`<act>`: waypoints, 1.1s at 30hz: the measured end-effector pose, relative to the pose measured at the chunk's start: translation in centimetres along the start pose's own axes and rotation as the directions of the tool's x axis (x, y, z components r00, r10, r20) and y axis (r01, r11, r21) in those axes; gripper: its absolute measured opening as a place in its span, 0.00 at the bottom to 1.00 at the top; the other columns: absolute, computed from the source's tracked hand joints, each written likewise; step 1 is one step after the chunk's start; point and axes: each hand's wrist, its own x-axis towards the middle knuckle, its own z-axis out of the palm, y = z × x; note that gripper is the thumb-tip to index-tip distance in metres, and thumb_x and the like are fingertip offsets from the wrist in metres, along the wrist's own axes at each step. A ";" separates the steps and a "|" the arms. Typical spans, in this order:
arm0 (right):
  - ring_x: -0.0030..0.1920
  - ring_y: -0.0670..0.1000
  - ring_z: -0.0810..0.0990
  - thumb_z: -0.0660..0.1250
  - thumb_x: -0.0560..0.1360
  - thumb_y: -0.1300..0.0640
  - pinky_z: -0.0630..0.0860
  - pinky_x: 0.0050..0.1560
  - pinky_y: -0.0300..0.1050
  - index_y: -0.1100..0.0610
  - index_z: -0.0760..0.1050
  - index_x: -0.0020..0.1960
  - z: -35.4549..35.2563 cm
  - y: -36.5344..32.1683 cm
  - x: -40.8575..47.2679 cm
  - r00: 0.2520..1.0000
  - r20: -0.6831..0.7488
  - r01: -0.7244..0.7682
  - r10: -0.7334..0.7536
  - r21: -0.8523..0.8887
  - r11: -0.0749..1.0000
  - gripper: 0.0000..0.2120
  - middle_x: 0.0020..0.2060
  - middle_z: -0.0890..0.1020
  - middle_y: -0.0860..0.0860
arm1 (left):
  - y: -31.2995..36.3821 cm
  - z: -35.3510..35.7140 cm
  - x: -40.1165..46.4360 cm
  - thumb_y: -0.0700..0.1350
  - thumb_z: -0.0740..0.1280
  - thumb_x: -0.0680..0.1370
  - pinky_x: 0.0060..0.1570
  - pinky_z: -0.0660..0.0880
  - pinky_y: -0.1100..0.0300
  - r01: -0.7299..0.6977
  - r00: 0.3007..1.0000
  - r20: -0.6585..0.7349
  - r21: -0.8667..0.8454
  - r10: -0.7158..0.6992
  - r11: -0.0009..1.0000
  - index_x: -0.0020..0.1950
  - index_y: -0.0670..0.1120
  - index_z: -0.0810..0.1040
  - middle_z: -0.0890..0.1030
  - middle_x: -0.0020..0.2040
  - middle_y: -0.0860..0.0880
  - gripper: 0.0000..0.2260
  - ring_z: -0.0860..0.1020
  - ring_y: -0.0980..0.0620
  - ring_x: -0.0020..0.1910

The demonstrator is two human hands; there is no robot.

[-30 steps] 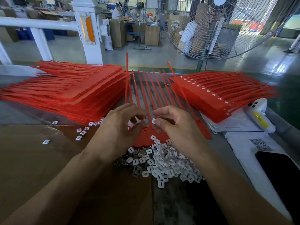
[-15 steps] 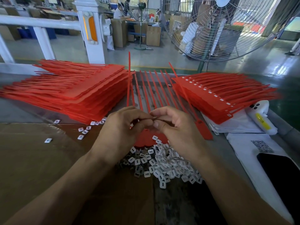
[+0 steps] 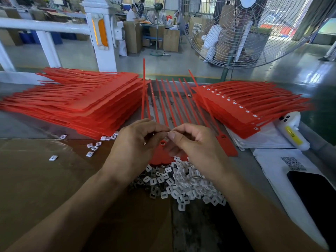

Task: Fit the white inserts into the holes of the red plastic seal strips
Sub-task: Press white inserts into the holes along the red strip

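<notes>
Red seal strips (image 3: pixel 78 104) lie in a big stack on the left of the table, with a smaller stack (image 3: pixel 241 106) fitted with white inserts on the right. Between them one sheet of strips (image 3: pixel 169 106) lies flat, its tails fanned toward the far edge. Just nearer sits a pile of white inserts (image 3: pixel 183 182), with a few strays (image 3: pixel 93 147) to the left on brown cardboard (image 3: pixel 36 179). Above the sheet's near edge, the left hand (image 3: pixel 134 142) and right hand (image 3: pixel 196 144) meet fingertip to fingertip, fingers curled, pinching something small; what it is cannot be made out.
</notes>
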 end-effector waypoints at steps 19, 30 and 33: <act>0.44 0.43 0.85 0.67 0.83 0.52 0.78 0.46 0.32 0.49 0.84 0.49 0.0 0.2 0.2 0.998 -0.065 0.019 -0.020 -0.018 1.000 0.07 0.42 0.86 0.46 | 0.1 -0.2 0.2 0.49 0.70 0.78 0.45 0.70 0.71 -0.074 0.995 -0.052 0.192 0.085 0.979 0.53 0.56 0.80 0.78 0.46 0.63 0.05 0.77 0.58 0.48; 0.43 0.39 0.84 0.68 0.82 0.50 0.77 0.45 0.35 0.46 0.83 0.49 -0.7 1.1 0.3 0.991 -0.132 -0.044 0.021 -0.173 0.984 0.06 0.41 0.86 0.40 | -2.1 -1.0 0.4 0.48 0.74 0.77 0.57 0.75 0.47 0.193 0.974 0.044 0.358 -0.223 0.914 0.51 0.55 0.85 0.75 0.46 0.60 0.04 0.76 0.53 0.51; 0.43 0.38 0.84 0.68 0.82 0.51 0.76 0.47 0.36 0.46 0.83 0.50 -0.6 1.2 0.5 0.993 -0.115 -0.052 0.031 -0.188 0.981 0.05 0.41 0.86 0.39 | -1.7 -0.6 0.4 0.48 0.74 0.77 0.60 0.73 0.45 0.195 0.971 0.053 0.386 -0.233 0.902 0.52 0.54 0.85 0.77 0.48 0.57 0.05 0.76 0.51 0.55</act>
